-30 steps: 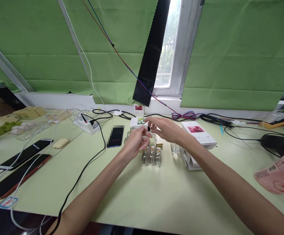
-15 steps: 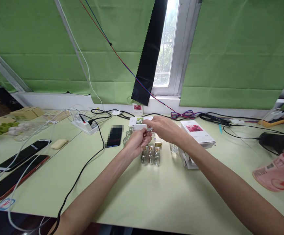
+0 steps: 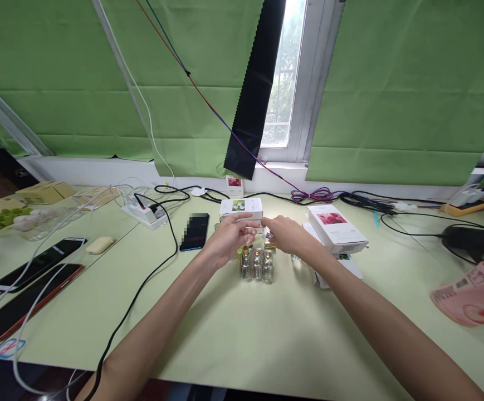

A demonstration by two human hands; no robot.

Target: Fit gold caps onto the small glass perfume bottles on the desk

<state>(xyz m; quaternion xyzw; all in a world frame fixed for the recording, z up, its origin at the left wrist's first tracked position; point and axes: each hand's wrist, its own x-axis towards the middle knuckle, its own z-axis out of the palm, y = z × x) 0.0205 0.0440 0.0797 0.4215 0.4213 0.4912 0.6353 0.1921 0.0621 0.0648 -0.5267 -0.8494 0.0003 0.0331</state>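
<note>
Glass bottles (image 3: 257, 264) stand in a row just below both hands' fingers. Left hand (image 3: 227, 240) and right hand (image 3: 287, 235) fingertips nearly meet; their grip is unclear. Pale green table (image 3: 245, 334), green blinds (image 3: 392, 83) behind.

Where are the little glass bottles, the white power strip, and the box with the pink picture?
glass bottles (image 3: 257, 264), head view, on the middle bottle's body.
power strip (image 3: 146, 214), head view, on its white top.
pink-picture box (image 3: 337, 226), head view, on its lid.

Clear glass bottles (image 3: 257, 265) with gold tops, pale green table (image 3: 267, 328), white box (image 3: 242, 207), black phone (image 3: 195, 231), green blinds (image 3: 409, 89)
</note>
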